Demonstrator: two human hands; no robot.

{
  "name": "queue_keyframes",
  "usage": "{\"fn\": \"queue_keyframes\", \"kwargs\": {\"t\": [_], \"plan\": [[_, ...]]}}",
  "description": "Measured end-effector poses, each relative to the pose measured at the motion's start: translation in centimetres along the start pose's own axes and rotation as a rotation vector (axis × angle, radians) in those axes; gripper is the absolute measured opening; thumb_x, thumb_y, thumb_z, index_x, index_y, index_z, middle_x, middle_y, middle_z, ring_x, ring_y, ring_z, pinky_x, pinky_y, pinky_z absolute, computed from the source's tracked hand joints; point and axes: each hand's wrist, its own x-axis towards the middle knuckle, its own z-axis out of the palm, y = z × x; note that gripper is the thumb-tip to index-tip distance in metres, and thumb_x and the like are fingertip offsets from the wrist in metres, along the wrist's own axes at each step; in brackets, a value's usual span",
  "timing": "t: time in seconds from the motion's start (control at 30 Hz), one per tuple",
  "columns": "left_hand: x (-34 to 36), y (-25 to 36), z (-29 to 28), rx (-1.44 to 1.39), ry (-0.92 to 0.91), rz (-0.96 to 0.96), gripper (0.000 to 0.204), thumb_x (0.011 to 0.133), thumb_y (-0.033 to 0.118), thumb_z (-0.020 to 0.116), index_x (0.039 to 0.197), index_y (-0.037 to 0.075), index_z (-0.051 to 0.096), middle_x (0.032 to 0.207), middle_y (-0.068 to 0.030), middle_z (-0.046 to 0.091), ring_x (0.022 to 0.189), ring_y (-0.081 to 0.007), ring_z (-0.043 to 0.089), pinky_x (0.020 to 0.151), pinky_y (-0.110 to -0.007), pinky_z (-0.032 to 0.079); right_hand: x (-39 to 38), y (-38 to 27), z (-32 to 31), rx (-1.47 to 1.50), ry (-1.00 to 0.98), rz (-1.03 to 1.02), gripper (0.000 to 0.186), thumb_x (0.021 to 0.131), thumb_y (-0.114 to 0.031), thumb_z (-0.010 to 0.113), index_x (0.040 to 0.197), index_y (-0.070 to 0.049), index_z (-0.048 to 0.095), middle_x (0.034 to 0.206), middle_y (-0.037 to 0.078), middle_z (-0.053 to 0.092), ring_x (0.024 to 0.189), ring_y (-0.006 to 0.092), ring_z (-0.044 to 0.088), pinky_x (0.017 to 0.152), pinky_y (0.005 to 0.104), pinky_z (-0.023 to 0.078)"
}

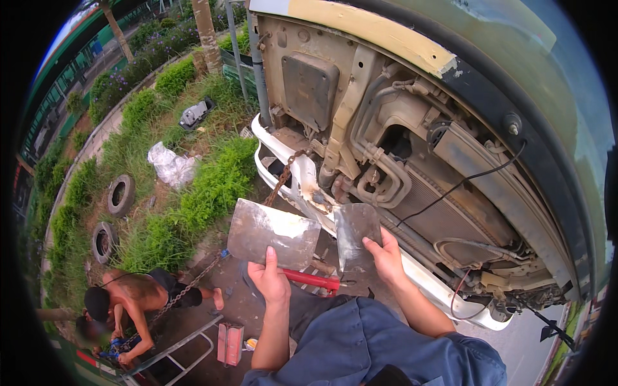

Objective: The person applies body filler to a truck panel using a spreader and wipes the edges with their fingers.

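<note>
My left hand (pixel 270 283) grips a wide, rounded-corner metal plate (pixel 273 238) by its near edge, thumb on top. A smaller, dull grey metal plate (pixel 351 239) with a bent left edge is in my right hand (pixel 385 256), pinched at its right edge. Both plates are held up side by side with a narrow gap between them. Beyond them is the exposed front of a vehicle (pixel 412 167), its pipes and radiator showing. A white bumper (pixel 286 151) hangs below that front. Just under the left plate lies a red bar-shaped tool (pixel 312 279).
A rusty chain (pixel 283 177) runs from the vehicle front toward a crouching person (pixel 138 293) at lower left, whose hands are on a blue fitting (pixel 116 350). Nearby are a metal frame (pixel 183 354) and a red box (pixel 230 344). Old tyres (pixel 120 195) and white plastic (pixel 170 164) lie on grass.
</note>
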Motion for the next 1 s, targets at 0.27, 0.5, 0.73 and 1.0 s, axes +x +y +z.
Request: {"fn": "queue_keyframes", "kwargs": {"t": [0.27, 0.5, 0.73, 1.0], "plan": [[0.5, -1.5, -1.1, -0.011, 0.044, -0.026, 0.027, 0.094, 0.001, 0.057, 0.120, -0.004, 0.054, 0.118, -0.0124, 0.062, 0.106, -0.0177, 0.060, 0.095, -0.032, 0.045, 0.5, 0.2, -1.2, 0.075, 0.000, 0.137, 0.034, 0.085, 0.004, 0.055, 0.118, 0.000, 0.058, 0.106, 0.006, 0.067, 0.095, 0.0132, 0.063, 0.087, 0.0283, 0.048], [0.4, -4.3, -4.4, -0.088, 0.155, -0.084, 0.028, 0.094, 0.001, 0.057, 0.121, -0.004, 0.054, 0.119, -0.0128, 0.062, 0.106, -0.0187, 0.060, 0.093, -0.033, 0.047, 0.9, 1.5, -2.4, 0.125, 0.056, 0.300, 0.032, 0.087, 0.001, 0.058, 0.119, 0.000, 0.057, 0.108, 0.007, 0.067, 0.098, 0.0142, 0.063, 0.087, 0.0295, 0.049], [0.6, -5.5, -4.2, -0.071, 0.178, -0.027, 0.024, 0.095, 0.001, 0.053, 0.119, -0.003, 0.056, 0.119, -0.0121, 0.062, 0.105, -0.0186, 0.060, 0.093, -0.033, 0.047, 3.5, 0.0, 0.5, -0.238, -0.048, -0.011, 0.035, 0.090, -0.001, 0.058, 0.125, 0.002, 0.055, 0.112, 0.007, 0.066, 0.103, 0.0121, 0.059, 0.091, 0.0289, 0.046], [1.4, -3.5, -2.4, 0.128, 0.083, 0.123, 0.026, 0.093, -0.001, 0.056, 0.118, -0.005, 0.056, 0.115, -0.0119, 0.063, 0.100, -0.0162, 0.061, 0.090, -0.030, 0.047, 4.0, -1.5, 2.2, -0.421, -0.189, -0.191, 0.035, 0.092, -0.004, 0.058, 0.127, 0.002, 0.054, 0.115, 0.007, 0.065, 0.105, 0.0126, 0.058, 0.094, 0.0291, 0.044]]}}
